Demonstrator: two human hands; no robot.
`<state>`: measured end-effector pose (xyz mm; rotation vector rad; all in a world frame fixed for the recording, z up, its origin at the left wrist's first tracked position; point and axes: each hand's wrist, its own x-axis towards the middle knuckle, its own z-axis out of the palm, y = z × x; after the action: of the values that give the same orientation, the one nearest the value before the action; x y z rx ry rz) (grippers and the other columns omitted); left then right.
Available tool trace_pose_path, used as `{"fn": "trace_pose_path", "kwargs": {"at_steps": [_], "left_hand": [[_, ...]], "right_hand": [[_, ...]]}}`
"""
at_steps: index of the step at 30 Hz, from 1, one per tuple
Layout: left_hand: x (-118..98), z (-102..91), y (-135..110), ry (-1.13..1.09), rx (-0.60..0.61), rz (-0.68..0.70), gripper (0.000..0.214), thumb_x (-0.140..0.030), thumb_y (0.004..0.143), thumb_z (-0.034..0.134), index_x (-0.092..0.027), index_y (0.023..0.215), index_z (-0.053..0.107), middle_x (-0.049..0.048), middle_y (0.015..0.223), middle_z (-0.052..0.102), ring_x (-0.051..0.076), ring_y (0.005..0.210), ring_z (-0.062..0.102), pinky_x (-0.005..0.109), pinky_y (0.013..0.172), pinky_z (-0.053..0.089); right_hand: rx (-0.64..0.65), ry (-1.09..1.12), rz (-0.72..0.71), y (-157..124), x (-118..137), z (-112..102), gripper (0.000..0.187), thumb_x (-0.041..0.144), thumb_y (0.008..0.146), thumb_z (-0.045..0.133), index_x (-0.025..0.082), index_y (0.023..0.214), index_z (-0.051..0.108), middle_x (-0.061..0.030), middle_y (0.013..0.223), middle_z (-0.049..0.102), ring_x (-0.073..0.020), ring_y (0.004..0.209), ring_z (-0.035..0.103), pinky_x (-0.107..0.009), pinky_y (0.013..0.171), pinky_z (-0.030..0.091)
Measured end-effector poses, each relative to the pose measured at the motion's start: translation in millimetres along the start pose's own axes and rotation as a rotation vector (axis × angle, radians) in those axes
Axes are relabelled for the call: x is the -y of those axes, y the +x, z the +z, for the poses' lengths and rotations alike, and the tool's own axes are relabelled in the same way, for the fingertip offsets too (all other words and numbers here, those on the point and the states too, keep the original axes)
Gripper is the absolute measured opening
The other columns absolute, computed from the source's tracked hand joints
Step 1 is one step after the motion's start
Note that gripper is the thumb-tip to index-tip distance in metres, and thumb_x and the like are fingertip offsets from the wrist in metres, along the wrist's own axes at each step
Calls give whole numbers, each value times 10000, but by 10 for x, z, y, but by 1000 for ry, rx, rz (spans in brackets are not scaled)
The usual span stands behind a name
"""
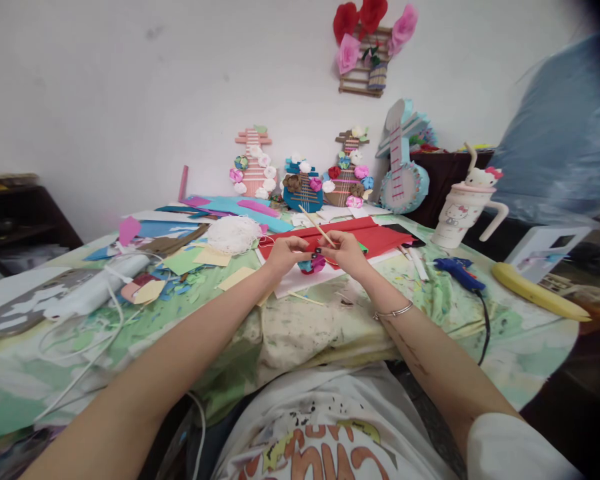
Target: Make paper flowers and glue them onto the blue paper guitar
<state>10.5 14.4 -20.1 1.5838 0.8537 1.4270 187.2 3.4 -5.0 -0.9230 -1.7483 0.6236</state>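
My right hand (347, 252) grips a thin wooden stick (316, 223), which slants up to the left. Close beside it, my left hand (289, 255) has thumb and fingers curled together in a pinch; whatever sits between them is too small to make out. Just under the fingertips are crumpled paper flowers (307, 266) in teal and purple-pink, partly hidden by the hands. Red paper (375, 233) lies behind both hands, on top of a white sheet (286, 287). A bit of bright green (363, 248) shows beside my right hand.
A blue glue gun (455, 272), a banana (535, 290) and a white tumbler (463, 210) stand or lie to the right. White string (234, 233), paper scraps and a power strip (97, 287) occupy the left. Decorated paper instruments (303, 190) lean along the wall.
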Motion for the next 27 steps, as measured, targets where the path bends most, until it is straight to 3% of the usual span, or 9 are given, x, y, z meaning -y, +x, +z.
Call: {"fn": "trace_pose_path", "kwargs": {"at_steps": [4, 16, 22, 27], "left_hand": [[-22, -23, 6, 56, -66, 53, 279, -268, 449, 845, -145, 618, 660, 20, 696, 636, 132, 644, 561, 279, 632, 463], [-17, -43, 15, 123, -112, 77, 237, -269, 509, 807, -144, 669, 685, 34, 676, 657, 153, 640, 575, 294, 646, 475], [-35, -35, 0, 116, -92, 79, 212, -262, 538, 799, -142, 671, 684, 32, 662, 656, 147, 611, 569, 299, 641, 475], [-48, -17, -9, 93, -59, 82, 207, -265, 530, 803, -147, 644, 677, 23, 650, 657, 143, 609, 567, 290, 625, 475]], "right_hand": [[-1, 20, 19, 8, -14, 0, 186, 316, 612, 659, 184, 691, 555, 31, 607, 550, -111, 522, 478, -263, 539, 401], [6, 78, 44, 5, 34, 1, 202, 272, 599, 668, 193, 704, 515, 31, 644, 569, -116, 551, 505, -274, 574, 431], [5, 49, 46, -29, 78, -12, 161, 273, 612, 644, 193, 695, 531, 45, 591, 531, -106, 499, 467, -246, 502, 370], [2, 34, 22, -27, 81, -13, 181, 267, 596, 641, 172, 741, 587, 8, 696, 587, -120, 561, 515, -259, 539, 414]]}}
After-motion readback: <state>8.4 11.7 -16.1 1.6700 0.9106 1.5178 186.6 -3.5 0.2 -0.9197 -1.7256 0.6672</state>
